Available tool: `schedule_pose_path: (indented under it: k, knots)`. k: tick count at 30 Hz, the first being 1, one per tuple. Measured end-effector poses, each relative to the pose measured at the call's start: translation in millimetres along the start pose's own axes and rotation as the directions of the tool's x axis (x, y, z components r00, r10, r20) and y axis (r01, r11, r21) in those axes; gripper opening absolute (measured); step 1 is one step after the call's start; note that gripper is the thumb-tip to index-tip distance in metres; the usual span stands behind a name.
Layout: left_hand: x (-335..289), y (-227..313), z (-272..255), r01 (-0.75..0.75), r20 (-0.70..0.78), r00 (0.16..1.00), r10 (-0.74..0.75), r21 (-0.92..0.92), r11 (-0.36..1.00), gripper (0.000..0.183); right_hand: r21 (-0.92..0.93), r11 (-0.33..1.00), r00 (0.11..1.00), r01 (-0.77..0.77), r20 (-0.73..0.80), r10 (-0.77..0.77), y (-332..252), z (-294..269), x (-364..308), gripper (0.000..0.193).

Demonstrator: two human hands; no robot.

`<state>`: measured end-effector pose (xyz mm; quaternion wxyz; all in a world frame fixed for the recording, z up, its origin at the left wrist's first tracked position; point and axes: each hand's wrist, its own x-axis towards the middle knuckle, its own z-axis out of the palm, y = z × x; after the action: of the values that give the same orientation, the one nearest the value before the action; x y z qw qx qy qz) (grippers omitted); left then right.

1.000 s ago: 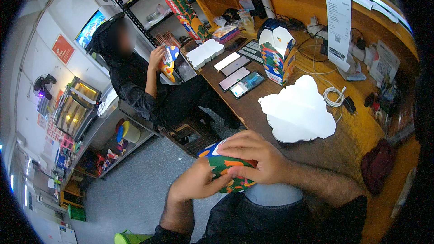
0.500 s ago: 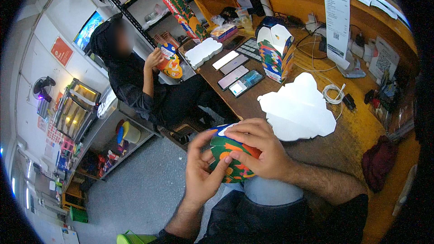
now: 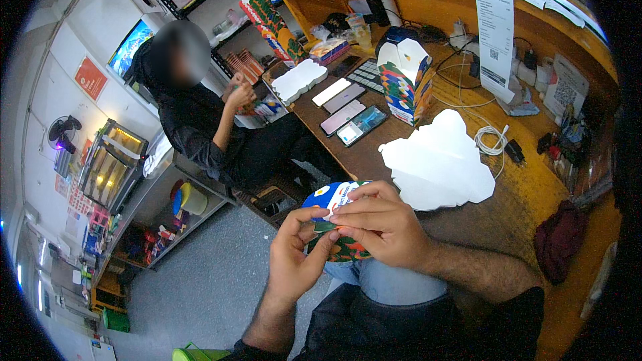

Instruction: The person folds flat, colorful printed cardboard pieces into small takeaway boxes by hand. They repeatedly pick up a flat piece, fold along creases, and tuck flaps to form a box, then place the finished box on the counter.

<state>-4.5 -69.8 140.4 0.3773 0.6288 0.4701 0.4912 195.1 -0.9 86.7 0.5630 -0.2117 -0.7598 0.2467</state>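
Note:
Above my lap I hold a colourful printed paper food carton [image 3: 328, 197], blue on its upper face and green and orange below. My left hand [image 3: 294, 247] pinches its near-left edge between thumb and fingers. From the other side, my right hand [image 3: 388, 227] presses its fingers and thumb along a folded edge, close to the left fingertips. Parts of the carton are hidden behind my fingers. Just beyond my right hand lie flat white carton blanks [image 3: 438, 160] on the wooden table [image 3: 461, 224]. Nested folded cartons [image 3: 404, 80] stand upright farther back.
Several phones [image 3: 361, 126] lie at the table's left edge, near more white blanks [image 3: 299, 80] and a tall stack of printed cartons [image 3: 273, 27]. Across the corner, a seated person [image 3: 194, 107] handles something. A white cable [image 3: 491, 139] and a dark red cloth [image 3: 562, 241] are on the right.
The carton in my hands has tilted, showing more of its blue face, and my fingers now press a folded edge together. The other person's hands have drawn closer together.

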Motion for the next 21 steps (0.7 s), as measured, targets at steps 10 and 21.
schedule_pose_path:
  k: [10,21]
  knots:
    - [13.5,4.4,-16.1,0.104,0.136,0.986,-0.097,-0.044,0.994,0.049,0.086,0.996,0.999,0.037,0.020,-0.038,-0.2,-2.8,4.9,0.025]
    - [-15.7,-28.5,-10.5,0.085,0.153,0.986,0.063,-0.796,0.600,0.140,0.175,0.977,0.969,-0.123,-0.192,0.157,-11.2,-13.8,7.8,0.016]
